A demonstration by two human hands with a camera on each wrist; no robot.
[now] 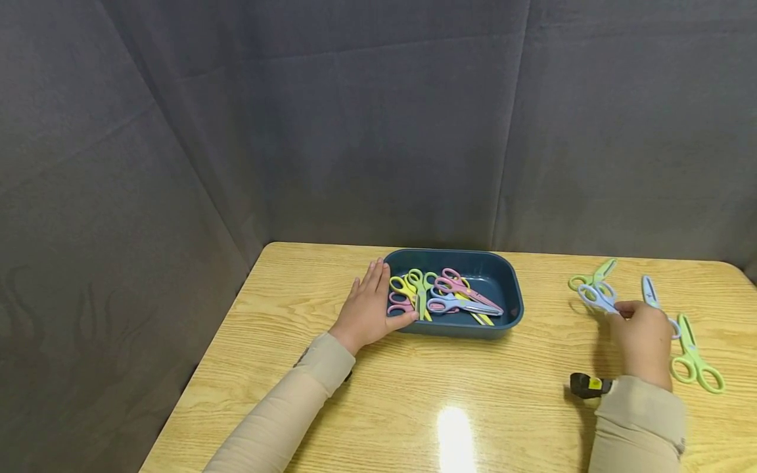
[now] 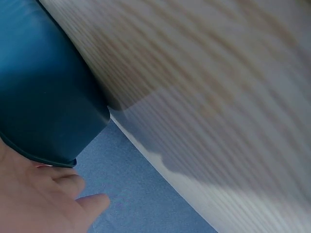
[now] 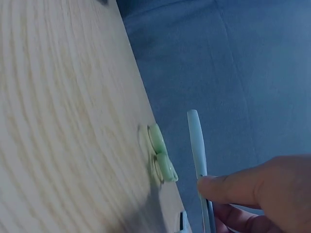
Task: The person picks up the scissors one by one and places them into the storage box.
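Observation:
My right hand [image 1: 644, 338] pinches a pair of blue scissors [image 1: 597, 297] between thumb and fingers. In the right wrist view the held scissors [image 3: 197, 141] are edge-on, raised off the table. Under and behind them lie green scissors [image 1: 604, 270]. Just past the hand are another blue pair [image 1: 648, 291] and a second green pair [image 1: 692, 358], partly covered for the blue one. My left hand [image 1: 369, 305] rests on the left end of a dark blue bin [image 1: 513, 309], fingers on its rim. Inside the bin lie several scissors [image 1: 455, 292] in pink, yellow, green and blue.
The wooden table [image 1: 378, 394] ends at a grey curtain [image 1: 378, 131] behind and on the left. A black wrist-camera piece [image 1: 585, 385] juts from the right sleeve. Light glares off the table's front middle.

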